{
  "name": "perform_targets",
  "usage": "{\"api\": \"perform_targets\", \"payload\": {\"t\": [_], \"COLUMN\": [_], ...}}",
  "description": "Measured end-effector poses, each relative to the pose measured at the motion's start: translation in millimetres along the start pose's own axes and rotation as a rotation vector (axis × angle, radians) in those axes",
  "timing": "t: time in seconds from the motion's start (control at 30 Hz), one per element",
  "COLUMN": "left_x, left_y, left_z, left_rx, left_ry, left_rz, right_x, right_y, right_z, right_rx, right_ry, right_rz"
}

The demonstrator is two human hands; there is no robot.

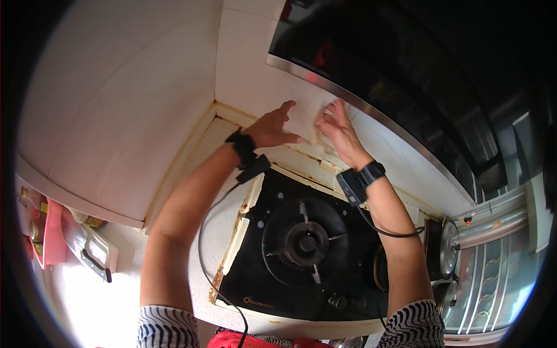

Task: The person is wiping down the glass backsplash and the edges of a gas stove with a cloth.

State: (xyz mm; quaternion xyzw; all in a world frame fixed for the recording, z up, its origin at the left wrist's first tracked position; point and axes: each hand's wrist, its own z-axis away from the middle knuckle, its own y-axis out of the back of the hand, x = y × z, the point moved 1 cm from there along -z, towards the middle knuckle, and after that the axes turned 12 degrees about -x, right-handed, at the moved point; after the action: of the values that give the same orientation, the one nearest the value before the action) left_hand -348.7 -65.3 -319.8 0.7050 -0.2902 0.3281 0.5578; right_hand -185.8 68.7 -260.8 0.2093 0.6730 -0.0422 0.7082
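My left hand is raised with its thumb and fingers apart, in front of the white wall behind the gas stove. Close to its right, my right hand is up with curled, spread fingers, just under the metal edge of the black range hood. A blurred, pale streak lies beside its fingertips; what it is, I cannot tell. Neither hand plainly holds anything. Below both hands is the stove's round burner with its metal pot supports. Black straps with small boxes and cables are on both wrists.
A kitchen knife lies by a white board beside a pink container at the left. Lidded pots stand right of the stove. The low hood overhangs the upper right, and a white side wall rises at the left.
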Motion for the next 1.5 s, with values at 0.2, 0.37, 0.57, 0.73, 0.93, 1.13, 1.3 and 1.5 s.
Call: {"api": "perform_targets", "payload": {"t": [0.2,0.37,0.57,0.73,0.93,1.13,1.3,1.5], "left_x": [-38,-82,-59,-125,-76,78,174,189], "left_y": [24,72,102,91,87,131,140,166], "left_z": [-21,-12,2,24,56,126,212,238], "left_rx": [0.315,0.8,1.027,0.746,0.716,1.098,1.375,1.148], "left_ry": [0.142,-0.013,-0.204,0.03,0.09,-0.296,-0.471,-0.522], "left_rz": [0.629,0.508,-0.058,-0.208,-0.043,0.097,0.008,-0.038], "right_x": [-16,-24,-28,17,31,-153,-258,-280], "right_y": [-60,-77,-106,-134,-158,-202,-287,-298], "right_z": [-65,-94,-132,-166,-144,-114,-51,-69], "right_rx": [-0.154,-0.21,-0.261,-0.42,-0.092,-0.207,-0.045,0.23], "right_ry": [0.144,0.144,0.166,0.081,0.549,0.858,1.489,1.341], "right_rz": [0.099,0.103,0.079,0.314,0.616,0.417,0.361,0.578]}}
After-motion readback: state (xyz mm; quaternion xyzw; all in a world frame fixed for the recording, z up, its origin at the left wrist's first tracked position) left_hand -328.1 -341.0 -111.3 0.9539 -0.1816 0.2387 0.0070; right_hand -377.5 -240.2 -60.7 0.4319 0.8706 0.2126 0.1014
